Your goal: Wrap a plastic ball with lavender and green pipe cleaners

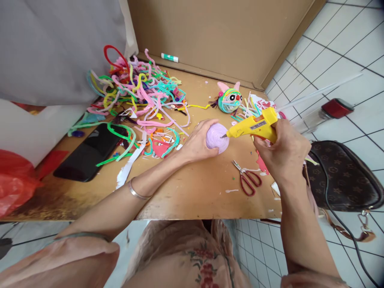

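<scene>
A round lilac ball with ridges coiled around it (215, 140) is held in my left hand (199, 140), with the thumb below and the fingers over its top. My right hand (283, 148) grips a yellow hot glue gun (255, 125) by its handle. The gun's dark nozzle points left and meets the ball near its middle; whether it touches, I cannot tell. A clear glue stick (318, 95) juts from the gun's back end. Red-handled scissors (248, 179) lie on the table below the gun.
Behind the ball stands a decorated ball with pink ears and eyes (229, 98). Tangled pipe cleaners (144, 88) heap at the back left, near a black phone (90, 152). A glue tube (169, 57) lies at the back; a brown bag (345, 176) sits right.
</scene>
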The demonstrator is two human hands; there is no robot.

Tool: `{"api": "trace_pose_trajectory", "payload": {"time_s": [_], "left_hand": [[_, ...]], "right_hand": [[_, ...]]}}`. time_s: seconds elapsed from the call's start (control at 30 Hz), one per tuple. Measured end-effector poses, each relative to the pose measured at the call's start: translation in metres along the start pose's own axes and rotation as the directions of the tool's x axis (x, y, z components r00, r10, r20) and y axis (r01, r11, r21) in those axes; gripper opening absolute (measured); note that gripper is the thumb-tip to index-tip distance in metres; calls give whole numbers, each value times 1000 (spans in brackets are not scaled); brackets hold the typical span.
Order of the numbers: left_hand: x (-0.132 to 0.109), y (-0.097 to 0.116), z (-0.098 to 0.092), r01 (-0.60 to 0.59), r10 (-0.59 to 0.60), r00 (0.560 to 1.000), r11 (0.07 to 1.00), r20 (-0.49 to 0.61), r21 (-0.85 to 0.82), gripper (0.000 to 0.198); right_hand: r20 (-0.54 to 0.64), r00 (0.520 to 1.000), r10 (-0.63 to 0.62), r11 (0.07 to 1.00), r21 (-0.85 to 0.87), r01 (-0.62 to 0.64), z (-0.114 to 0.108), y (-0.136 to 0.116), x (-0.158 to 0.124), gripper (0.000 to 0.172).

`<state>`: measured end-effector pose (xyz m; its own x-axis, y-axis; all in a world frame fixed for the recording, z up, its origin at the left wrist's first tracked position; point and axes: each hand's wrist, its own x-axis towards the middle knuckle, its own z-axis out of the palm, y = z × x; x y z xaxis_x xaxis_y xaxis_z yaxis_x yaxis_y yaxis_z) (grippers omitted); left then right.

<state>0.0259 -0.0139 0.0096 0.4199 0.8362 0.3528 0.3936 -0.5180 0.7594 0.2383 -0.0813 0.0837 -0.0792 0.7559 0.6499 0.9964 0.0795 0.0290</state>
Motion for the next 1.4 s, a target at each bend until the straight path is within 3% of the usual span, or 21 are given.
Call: {"api": "trace_pose_trajectory", "payload": {"time_s": [1.4], "left_hand": [[0, 0, 1, -23, 23, 1000, 1000, 6, -22, 84]], "right_hand": [[27, 998, -62, 998, -6, 62, -9, -1, 5, 14]]}}
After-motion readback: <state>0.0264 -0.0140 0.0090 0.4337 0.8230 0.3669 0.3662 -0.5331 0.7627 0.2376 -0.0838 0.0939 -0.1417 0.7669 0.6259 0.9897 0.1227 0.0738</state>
